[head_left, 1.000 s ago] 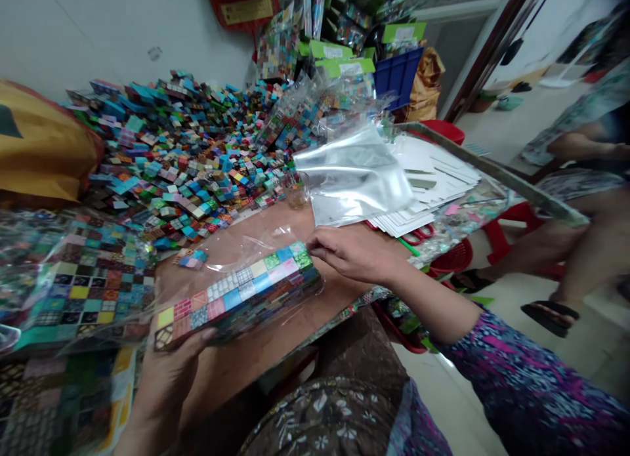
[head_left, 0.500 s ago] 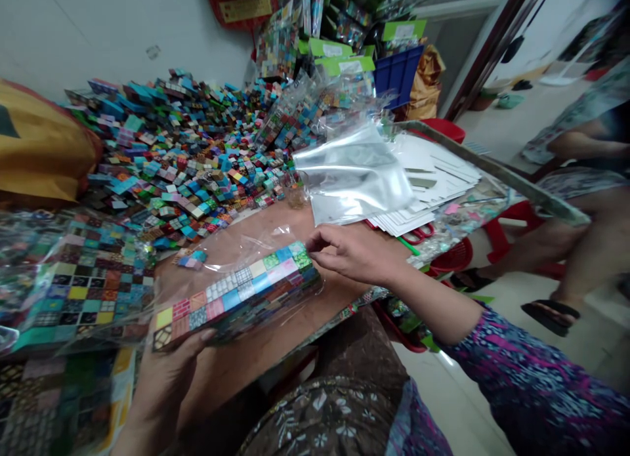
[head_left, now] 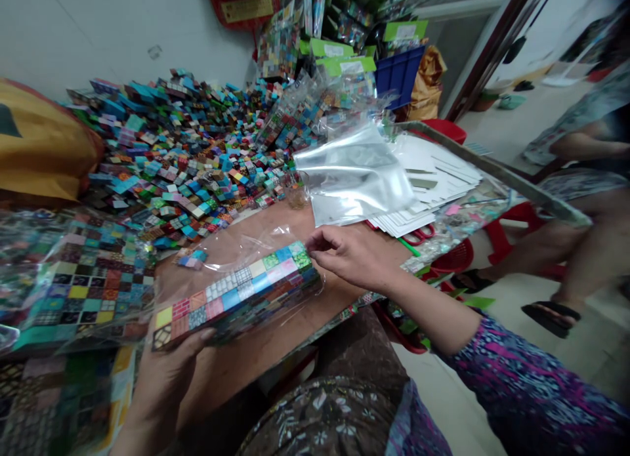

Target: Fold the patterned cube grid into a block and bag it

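A long slab of small printed cubes (head_left: 236,293) lies inside a clear plastic bag (head_left: 256,243) on the brown table (head_left: 275,351). My left hand (head_left: 170,371) grips the slab's near left end, thumb on its side. At the far right end, my right hand (head_left: 352,256) pinches the bag's edge with its fingertips, next to the green corner cube. A few loose cubes (head_left: 191,258) sit just beyond the bag.
A big heap of loose coloured cubes (head_left: 172,147) fills the back of the table. Packed bags of cubes (head_left: 83,279) lie at left. Empty clear bags (head_left: 352,174) and white cards (head_left: 433,180) lie at right. Another person's legs (head_left: 566,246) are at far right.
My right hand has shifted slightly at the slab's far end, its fingers closing a little more on the bag's edge. The left hand and slab have stayed put.
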A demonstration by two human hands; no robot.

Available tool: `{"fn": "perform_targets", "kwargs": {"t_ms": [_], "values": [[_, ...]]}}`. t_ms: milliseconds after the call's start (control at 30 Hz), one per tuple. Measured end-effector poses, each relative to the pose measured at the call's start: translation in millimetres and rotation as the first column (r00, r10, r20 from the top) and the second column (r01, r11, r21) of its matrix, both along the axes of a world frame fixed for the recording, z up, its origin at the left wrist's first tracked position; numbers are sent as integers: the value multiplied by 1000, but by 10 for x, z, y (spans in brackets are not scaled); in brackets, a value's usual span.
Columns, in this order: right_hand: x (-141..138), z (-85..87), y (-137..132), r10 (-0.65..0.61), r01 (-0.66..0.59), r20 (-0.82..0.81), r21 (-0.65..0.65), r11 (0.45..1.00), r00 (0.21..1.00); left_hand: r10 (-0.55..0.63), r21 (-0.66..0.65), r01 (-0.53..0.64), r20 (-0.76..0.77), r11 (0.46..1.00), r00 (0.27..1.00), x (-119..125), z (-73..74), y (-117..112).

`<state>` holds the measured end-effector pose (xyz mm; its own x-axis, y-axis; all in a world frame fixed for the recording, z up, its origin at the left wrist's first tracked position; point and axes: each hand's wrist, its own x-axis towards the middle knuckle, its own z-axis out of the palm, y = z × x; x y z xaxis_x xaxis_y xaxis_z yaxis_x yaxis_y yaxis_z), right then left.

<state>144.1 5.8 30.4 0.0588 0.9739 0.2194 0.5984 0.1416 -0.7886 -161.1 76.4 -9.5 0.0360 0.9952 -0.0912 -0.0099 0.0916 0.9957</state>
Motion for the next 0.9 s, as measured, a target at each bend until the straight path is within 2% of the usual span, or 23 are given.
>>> {"fn": "perform_targets", "kwargs": {"t_ms": [233, 433, 600, 900], "values": [[-54, -158, 23, -21, 21, -3, 120, 993, 1000, -26, 50, 23, 77, 999, 997, -7, -16, 20], [-83, -222, 14, -28, 37, -69, 131, 991, 997, -43, 11, 42, 122, 999, 992, 43, 17, -14], [-95, -272, 10, -25, 40, -100, 157, 987, 995, 3, -5, -3, 113, 1000, 994, 37, 35, -29], [-81, -271, 33, -28, 8, 78, 239, 971, 997, -5, -29, 7, 62, 1000, 998, 26, 63, -30]]}}
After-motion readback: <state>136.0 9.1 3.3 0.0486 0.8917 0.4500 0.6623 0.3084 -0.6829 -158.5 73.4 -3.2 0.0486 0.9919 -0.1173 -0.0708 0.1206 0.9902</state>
